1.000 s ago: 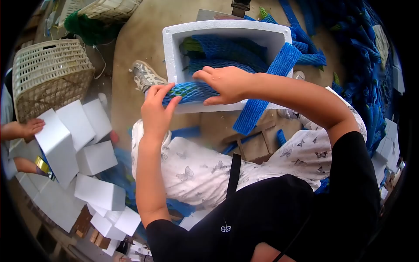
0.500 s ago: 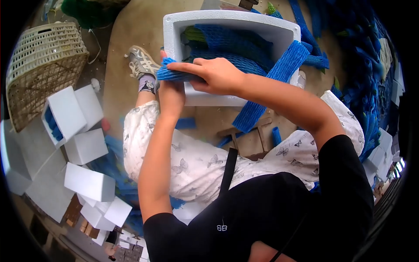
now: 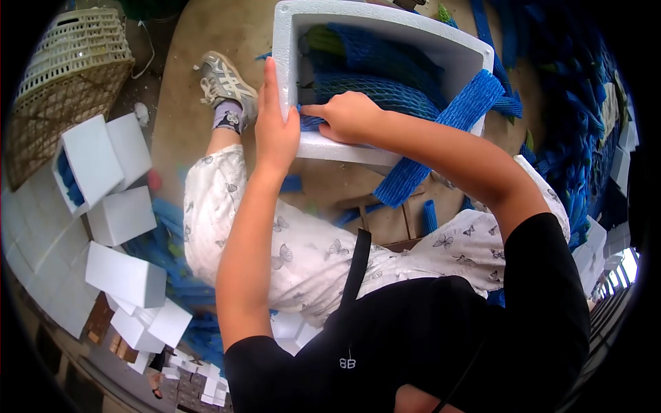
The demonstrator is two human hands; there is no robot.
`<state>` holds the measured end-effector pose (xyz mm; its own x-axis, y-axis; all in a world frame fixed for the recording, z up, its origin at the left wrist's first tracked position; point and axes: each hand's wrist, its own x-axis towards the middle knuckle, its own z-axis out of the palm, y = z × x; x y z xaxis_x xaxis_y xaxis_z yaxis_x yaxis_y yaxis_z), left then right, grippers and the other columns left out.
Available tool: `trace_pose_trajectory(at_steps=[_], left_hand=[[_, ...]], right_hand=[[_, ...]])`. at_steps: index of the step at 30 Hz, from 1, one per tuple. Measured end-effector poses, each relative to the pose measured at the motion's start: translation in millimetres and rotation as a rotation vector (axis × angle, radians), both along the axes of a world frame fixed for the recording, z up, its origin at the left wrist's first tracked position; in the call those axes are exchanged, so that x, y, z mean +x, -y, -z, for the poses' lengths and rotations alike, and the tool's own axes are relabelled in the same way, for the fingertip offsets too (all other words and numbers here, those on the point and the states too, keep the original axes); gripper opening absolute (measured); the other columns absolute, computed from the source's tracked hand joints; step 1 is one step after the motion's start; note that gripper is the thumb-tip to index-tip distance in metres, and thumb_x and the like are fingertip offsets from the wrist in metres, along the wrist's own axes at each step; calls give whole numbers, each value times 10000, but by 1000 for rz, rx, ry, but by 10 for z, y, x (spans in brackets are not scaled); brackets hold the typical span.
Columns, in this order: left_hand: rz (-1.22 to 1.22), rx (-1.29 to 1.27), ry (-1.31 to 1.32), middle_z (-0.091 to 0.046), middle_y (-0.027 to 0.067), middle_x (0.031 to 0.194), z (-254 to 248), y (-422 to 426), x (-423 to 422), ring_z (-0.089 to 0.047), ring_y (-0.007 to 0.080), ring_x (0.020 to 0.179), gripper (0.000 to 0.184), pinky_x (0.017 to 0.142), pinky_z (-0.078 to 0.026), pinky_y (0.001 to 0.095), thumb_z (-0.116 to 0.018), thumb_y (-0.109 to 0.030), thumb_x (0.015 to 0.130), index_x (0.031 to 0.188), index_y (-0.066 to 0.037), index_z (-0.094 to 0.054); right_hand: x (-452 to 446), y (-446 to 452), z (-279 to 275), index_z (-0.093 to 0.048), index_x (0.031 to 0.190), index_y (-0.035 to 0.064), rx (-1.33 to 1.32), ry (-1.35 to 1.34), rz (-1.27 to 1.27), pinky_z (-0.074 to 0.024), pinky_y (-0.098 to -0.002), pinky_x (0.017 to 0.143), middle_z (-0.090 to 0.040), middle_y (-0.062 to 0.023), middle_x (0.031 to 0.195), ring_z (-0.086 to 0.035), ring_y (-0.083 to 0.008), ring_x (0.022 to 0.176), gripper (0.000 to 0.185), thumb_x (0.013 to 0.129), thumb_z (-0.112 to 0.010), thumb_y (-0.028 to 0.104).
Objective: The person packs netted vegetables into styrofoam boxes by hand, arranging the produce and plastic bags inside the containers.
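A white foam box (image 3: 385,9) is in front of me, holding blue foam-net bundles (image 3: 385,96) with some green showing at the far left. My left hand (image 3: 279,131) lies against the box's left wall, fingers straight and nothing in its grasp. Inside the near left corner, my right hand (image 3: 350,117) is curled over a blue net-wrapped bundle (image 3: 310,124), index finger stretched toward the left wall. Most of that bundle is hidden under the hand and the wall. A long blue foam net sleeve (image 3: 441,138) lies across the near right corner, partly beneath my right forearm.
On the left stand a white plastic basket (image 3: 76,48) and several white foam boxes (image 3: 124,275). A large heap of blue netted pieces (image 3: 578,117) fills the right side. A small wooden stool or frame (image 3: 396,220) is between my legs.
The blue bundle, held above the box's left rim before, is now down inside the near left corner. My left hand has let go and flattened on the wall. The view has shifted slightly.
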<state>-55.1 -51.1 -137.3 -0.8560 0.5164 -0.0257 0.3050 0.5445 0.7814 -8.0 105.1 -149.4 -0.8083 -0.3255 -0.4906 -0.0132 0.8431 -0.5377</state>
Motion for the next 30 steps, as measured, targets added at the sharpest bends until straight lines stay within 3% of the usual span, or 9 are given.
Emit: trace_pose_trajectory(at_steps=[4, 8, 11, 13, 20, 23, 27, 28, 30], left_hand=[[-28, 7, 77, -353, 170, 1446, -30, -20, 83, -395, 365, 1298, 821, 1040, -359, 391, -495, 52, 808, 1509, -191, -143], [6, -218, -337, -321, 217, 1456, -69, -114, -7, -354, 364, 1331, 828, 1096, -283, 377, -546, 16, 800, 1506, -130, -138], [498, -219, -482, -567, 82, 1168, -317, -178, 62, -539, 314, 1084, 423, 898, -432, 377, -685, -90, 777, 1183, -106, -569], [643, -387, -33, -633, 94, 793, -158, -306, 88, -607, 307, 768, 152, 658, -476, 402, -698, -181, 778, 838, -99, -584], [748, -633, 72, -651, 107, 728, -111, -546, 33, -629, 303, 729, 106, 640, -485, 408, -684, -170, 786, 786, -94, -611], [621, -548, -35, -644, 101, 722, -383, -856, 92, -634, 287, 712, 91, 629, -496, 393, -671, -158, 796, 787, -85, -617], [859, -267, -482, -413, 89, 1421, -293, -1514, 414, -349, 264, 1335, 602, 1109, -192, 529, -647, -332, 830, 1369, -167, -434], [987, -360, -295, -277, 81, 1514, 129, -1503, 488, -198, 269, 1415, 708, 1132, -41, 578, -630, -392, 828, 1442, -195, -339], [939, -446, -284, -254, 84, 1526, 132, -1571, 532, -180, 292, 1420, 705, 1127, -6, 585, -627, -373, 824, 1444, -191, -345]], right_hand=[[207, -22, 151, -533, 1257, 169, -109, -188, 146, -544, -434, 668, -675, -136, 746, -656, -348, 683, 434, 831, -578, 242], [377, -229, -81, -472, 1290, 85, -52, -353, -12, -532, -382, 796, -526, -228, 1227, -555, -340, 1106, 493, 874, -607, 315], [481, -657, -576, -582, 1104, 73, 176, -63, -162, -552, -352, 721, -653, -155, 999, -643, -305, 912, 255, 908, -586, 237], [517, -726, -520, -617, 973, 88, 151, 184, -162, -550, -373, 647, -676, -127, 812, -670, -281, 761, 156, 900, -592, 223], [675, -714, -353, -624, 1105, 93, 98, 142, -100, -542, -390, 699, -674, -128, 877, -667, -293, 833, 216, 922, -536, 168], [1027, -1342, -572, -620, 998, 81, -41, -354, -319, -510, -371, 607, -642, -127, 922, -653, -264, 802, 290, 906, -577, 353], [1531, -2468, -1264, -684, 938, 87, 297, 292, -54, -503, -362, 641, -624, -113, 933, -638, -280, 746, 212, 858, -614, 270], [1831, -2752, -1204, -689, 935, 99, 347, 217, 57, -502, -355, 661, -609, -116, 982, -633, -277, 797, 176, 825, -635, 225], [2629, -3291, -887, -687, 927, 123, 605, 18, 144, -502, -338, 695, -585, -109, 1059, -611, -266, 912, 168, 761, -667, 145]])
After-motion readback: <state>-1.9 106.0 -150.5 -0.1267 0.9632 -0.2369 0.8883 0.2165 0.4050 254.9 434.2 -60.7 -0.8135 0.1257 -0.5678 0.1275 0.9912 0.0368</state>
